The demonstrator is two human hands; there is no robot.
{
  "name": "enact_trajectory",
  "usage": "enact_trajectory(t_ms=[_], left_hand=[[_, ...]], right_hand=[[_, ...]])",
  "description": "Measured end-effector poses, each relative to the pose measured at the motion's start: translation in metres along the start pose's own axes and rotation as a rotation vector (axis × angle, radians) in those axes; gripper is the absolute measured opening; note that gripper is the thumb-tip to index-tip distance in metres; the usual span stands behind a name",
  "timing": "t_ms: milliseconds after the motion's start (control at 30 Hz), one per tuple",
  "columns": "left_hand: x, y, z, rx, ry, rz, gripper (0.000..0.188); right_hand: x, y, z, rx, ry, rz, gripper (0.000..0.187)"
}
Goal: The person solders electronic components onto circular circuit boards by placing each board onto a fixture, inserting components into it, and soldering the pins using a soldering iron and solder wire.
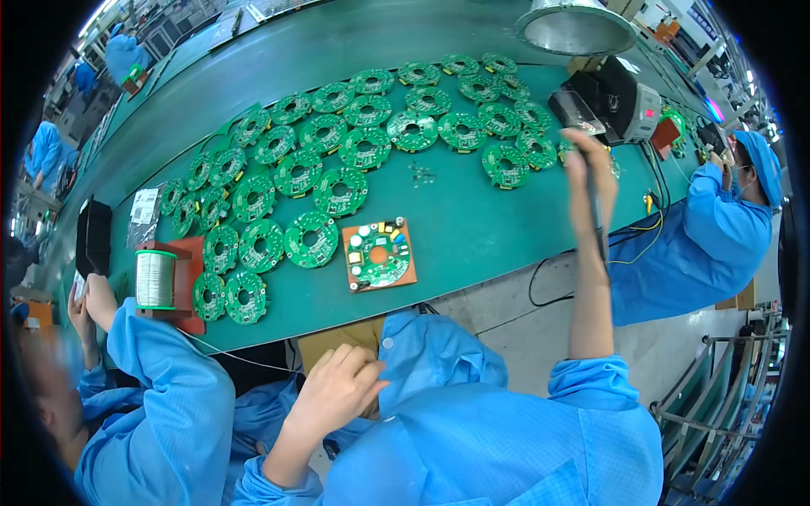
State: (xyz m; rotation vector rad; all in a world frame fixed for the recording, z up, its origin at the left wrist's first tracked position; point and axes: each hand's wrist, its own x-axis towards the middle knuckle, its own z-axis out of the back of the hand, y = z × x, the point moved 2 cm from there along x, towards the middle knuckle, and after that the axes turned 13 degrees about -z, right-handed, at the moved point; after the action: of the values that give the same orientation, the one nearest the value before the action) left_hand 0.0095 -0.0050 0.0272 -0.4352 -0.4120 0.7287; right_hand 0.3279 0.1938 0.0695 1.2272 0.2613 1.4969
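Near my lap, below the table's front edge, my left hand (337, 390) has its fingers curled together. A thin pale solder wire (245, 361) runs from the spool (155, 280) to this hand; the grip itself is hidden. My right hand (591, 181) is raised over the right side of the table, blurred, closed around a slim dark soldering iron (598, 221) lying along the palm. In front of me a round green circuit board (395, 268) with components facing up sits in a square orange-brown fixture (353, 281).
Many ring-shaped green boards (339, 191) cover the green table (472, 228). A black soldering station (620, 101) stands at the right, below a metal duct (574, 29). A black bin (94, 236) is at the left. Blue-clad co-workers sit left (169, 379) and right (700, 244).
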Motion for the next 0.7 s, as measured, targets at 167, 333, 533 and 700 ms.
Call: enact_trajectory(t_ms=[167, 333, 533, 700], left_hand=[[-0.043, 0.035, -0.041, 0.368, 0.295, 0.129, 0.022], [-0.034, 0.026, -0.032, -0.048, 0.205, 0.154, 0.018], [0.010, -0.010, 0.020, -0.130, -0.218, -0.146, 0.012], [0.025, -0.026, 0.070, 0.358, -0.360, -0.208, 0.013]], right_hand=[[0.037, -0.056, 0.032, -0.312, -0.265, 0.109, 0.030], [0.055, -0.084, 0.036, -0.408, -0.047, 0.020, 0.027], [0.050, -0.076, 0.035, -0.188, -0.162, -0.020, 0.031], [0.020, -0.048, 0.019, -0.136, -0.078, -0.007, 0.031]])
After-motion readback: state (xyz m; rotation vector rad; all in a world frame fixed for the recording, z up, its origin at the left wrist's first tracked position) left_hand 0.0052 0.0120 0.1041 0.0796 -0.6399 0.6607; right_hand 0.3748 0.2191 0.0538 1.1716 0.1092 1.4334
